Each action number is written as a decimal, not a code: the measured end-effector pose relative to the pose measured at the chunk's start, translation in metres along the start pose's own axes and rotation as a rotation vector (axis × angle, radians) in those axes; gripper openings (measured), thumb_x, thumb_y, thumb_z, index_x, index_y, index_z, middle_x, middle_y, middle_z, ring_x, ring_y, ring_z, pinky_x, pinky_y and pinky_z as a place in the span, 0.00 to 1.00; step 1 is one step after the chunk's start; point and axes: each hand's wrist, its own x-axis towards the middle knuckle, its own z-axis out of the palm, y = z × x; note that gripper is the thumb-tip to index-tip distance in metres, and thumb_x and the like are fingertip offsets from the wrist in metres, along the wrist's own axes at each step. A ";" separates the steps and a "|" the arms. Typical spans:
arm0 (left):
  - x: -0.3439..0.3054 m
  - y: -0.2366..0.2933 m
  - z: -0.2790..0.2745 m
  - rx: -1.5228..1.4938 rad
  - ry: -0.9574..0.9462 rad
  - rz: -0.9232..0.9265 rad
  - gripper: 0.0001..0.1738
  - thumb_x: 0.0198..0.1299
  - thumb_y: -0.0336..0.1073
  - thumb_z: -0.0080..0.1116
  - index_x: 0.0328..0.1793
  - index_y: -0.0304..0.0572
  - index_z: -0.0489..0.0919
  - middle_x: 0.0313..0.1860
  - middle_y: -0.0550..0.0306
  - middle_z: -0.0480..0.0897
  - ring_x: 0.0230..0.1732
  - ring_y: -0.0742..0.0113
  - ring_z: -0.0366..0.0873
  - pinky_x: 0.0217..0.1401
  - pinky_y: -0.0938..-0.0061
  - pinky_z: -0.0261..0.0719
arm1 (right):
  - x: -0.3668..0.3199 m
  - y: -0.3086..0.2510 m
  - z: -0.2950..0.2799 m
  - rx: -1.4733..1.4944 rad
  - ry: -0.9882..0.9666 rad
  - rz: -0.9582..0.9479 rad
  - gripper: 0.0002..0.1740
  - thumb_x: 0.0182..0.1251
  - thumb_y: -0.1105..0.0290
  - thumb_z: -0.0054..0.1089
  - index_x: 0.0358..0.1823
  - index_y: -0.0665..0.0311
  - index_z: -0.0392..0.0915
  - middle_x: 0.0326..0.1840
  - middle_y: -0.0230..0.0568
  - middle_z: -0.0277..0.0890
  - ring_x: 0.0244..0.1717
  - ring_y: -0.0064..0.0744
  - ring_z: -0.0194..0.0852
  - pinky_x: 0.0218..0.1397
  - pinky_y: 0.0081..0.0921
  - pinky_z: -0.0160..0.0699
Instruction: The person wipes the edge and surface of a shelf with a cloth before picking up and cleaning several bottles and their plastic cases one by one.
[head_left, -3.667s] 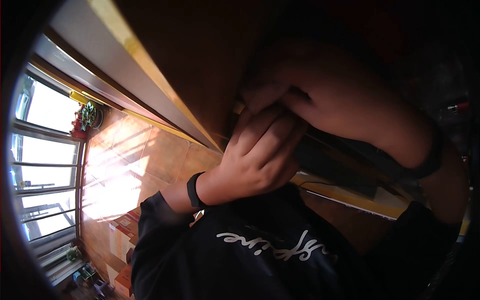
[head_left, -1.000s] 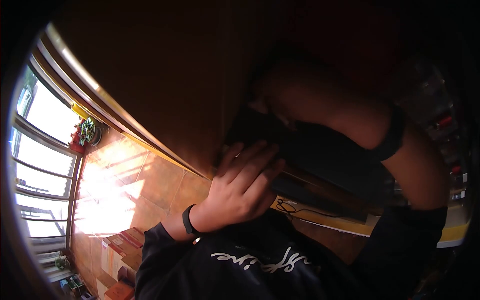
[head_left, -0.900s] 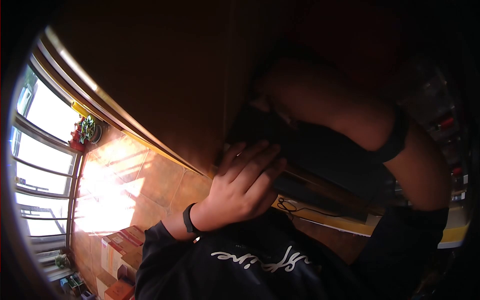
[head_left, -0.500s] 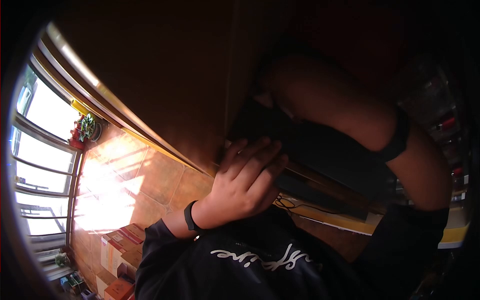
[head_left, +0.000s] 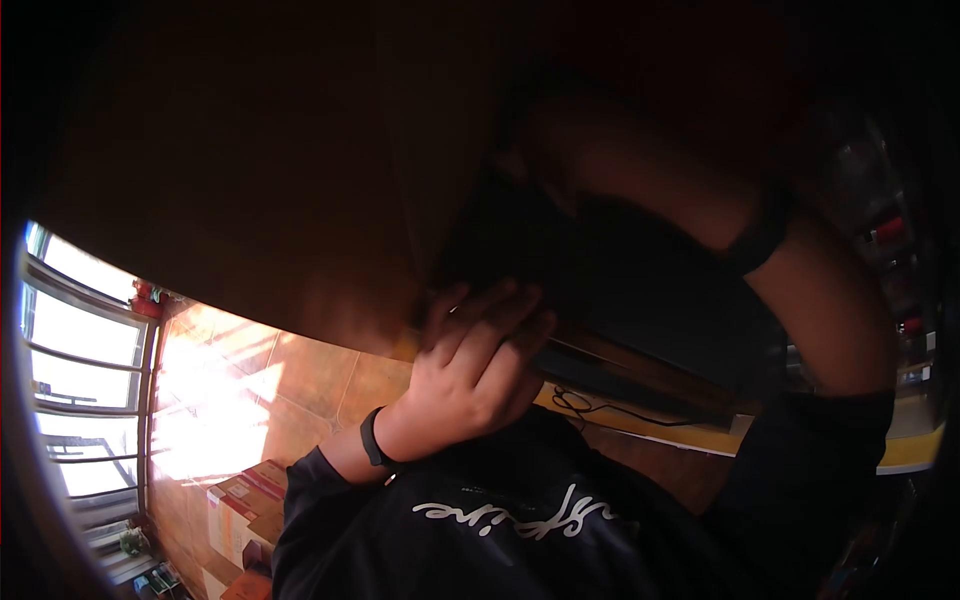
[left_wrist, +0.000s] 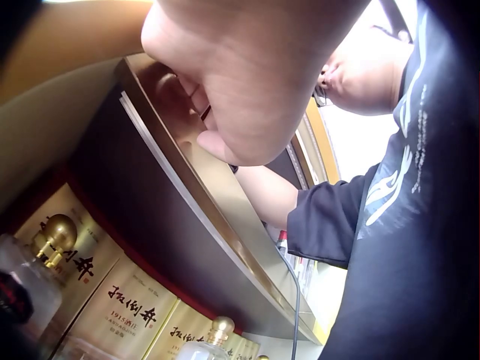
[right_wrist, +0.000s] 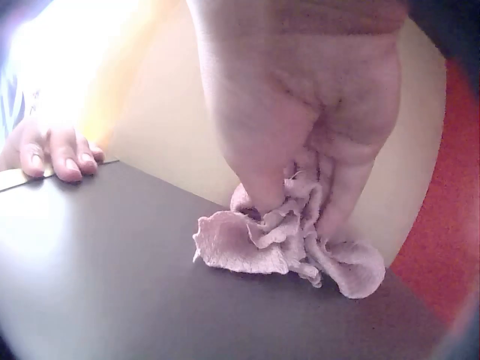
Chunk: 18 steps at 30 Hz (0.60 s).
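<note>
- The right hand [right_wrist: 300, 112] pinches a pale pink cloth [right_wrist: 279, 244] between thumb and curled fingers. The cloth is soft and thin, and it is crumpled into ruffled folds.
- The lower folds of the cloth press flat on the top of the dark board [right_wrist: 135, 292], towards its right end.
- The top of the board is level, smooth and matt grey-brown. Its front edge [left_wrist: 225, 202] is a long, pale strip with a satin sheen.
- The left hand [head_left: 475, 365] grips that front edge with its fingers curled over it. Its fingertips [right_wrist: 71, 165] lie side by side on the top of the board, well apart from the cloth.
- A slim black band [head_left: 372, 440] circles the left wrist, just below the board.
- Under the board stand cream and gold cartons [left_wrist: 127, 307] printed with black characters.
- Beside the cartons are a round gold stopper [left_wrist: 58, 232] and a clear glass bottle [left_wrist: 22, 289].
- Behind the board rises a plain cream wall [right_wrist: 172, 112], and a red surface [right_wrist: 442, 247] lies to the right of it.
- A thin black cable [head_left: 600, 408] loops just beneath the board.
- Far below the board lie glossy, sunlit terracotta floor tiles [head_left: 300, 375] and a stack of cardboard boxes [head_left: 240, 495].
- A barred window [head_left: 85, 340] stands beyond the tiles.
</note>
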 end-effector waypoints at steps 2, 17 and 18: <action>-0.003 -0.003 0.001 0.031 -0.001 0.019 0.27 0.57 0.32 0.69 0.66 0.43 0.90 0.70 0.49 0.88 0.73 0.48 0.86 0.82 0.42 0.73 | 0.011 0.012 0.000 -0.062 -0.017 -0.009 0.05 0.71 0.81 0.58 0.39 0.71 0.83 0.31 0.44 0.81 0.32 0.35 0.81 0.39 0.33 0.79; -0.001 0.002 -0.004 0.062 -0.024 0.017 0.28 0.58 0.34 0.69 0.67 0.41 0.89 0.70 0.47 0.88 0.73 0.47 0.86 0.81 0.41 0.75 | 0.043 0.040 -0.003 -0.173 -0.029 0.126 0.06 0.70 0.82 0.59 0.41 0.71 0.85 0.33 0.46 0.83 0.34 0.39 0.85 0.39 0.37 0.83; 0.001 0.002 -0.006 0.056 -0.032 0.015 0.28 0.57 0.33 0.69 0.67 0.41 0.89 0.70 0.47 0.88 0.72 0.47 0.87 0.80 0.42 0.76 | 0.044 0.040 0.000 -0.175 -0.032 0.128 0.06 0.70 0.82 0.59 0.42 0.71 0.85 0.33 0.46 0.83 0.34 0.39 0.86 0.39 0.37 0.83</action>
